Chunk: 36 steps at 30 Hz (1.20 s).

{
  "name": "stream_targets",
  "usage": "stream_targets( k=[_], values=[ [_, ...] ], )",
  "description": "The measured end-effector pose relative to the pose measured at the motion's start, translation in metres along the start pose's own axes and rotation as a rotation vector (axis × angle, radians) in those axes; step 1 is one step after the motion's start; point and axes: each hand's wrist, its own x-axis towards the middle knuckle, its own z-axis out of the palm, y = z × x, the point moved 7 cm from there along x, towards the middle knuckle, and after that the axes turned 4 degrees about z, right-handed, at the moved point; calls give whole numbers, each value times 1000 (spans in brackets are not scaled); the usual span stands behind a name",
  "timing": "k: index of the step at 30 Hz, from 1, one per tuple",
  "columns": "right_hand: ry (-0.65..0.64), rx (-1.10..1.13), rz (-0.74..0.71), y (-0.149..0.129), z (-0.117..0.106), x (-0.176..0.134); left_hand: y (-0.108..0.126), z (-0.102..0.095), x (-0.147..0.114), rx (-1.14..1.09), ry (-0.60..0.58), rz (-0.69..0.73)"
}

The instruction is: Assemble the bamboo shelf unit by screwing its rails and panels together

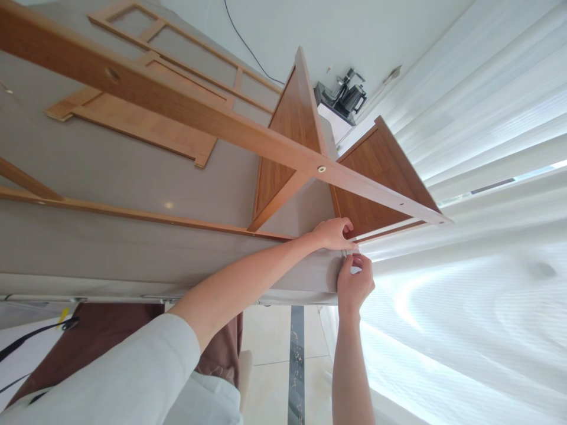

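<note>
A half-assembled wooden shelf frame (221, 127) lies on its side on the grey table, with two brown panels (296, 112) standing up between its rails. My left hand (333, 234) is closed around the lower wooden rail near its right end, beside the right-hand panel (376, 183). Just below it, my right hand (355, 284) is pinched, thumb against fingertips, at the outer side of that rail. A thin, shiny sliver shows between the two hands; what the right fingertips hold is too small to name. A round metal fastener (321, 169) sits in the upper rail.
A loose flat wooden panel (150, 124) and a ladder-like wooden frame (177, 41) lie farther back on the grey table (133, 248). A black kettle (351, 99) stands on a small stand behind. White curtains (465, 295) hang close on the right.
</note>
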Motion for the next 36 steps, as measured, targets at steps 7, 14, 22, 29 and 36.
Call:
stream_targets(
  k=[7,14,22,29,36],
  values=[
    [-15,-5,0,-1,-1,0,-1,0,0,-5,-1,-1],
    [-23,-8,-12,-1,0,-1,0,-1,-1,-6,3,-1],
    [-64,35,27,2,1,3,0,-1,0,3,2,0],
    [-164,150,239,33,12,19,2,-2,-2,5,-8,-4],
    [-121,159,239,30,5,14,1,0,-1,12,-3,3]
  ],
)
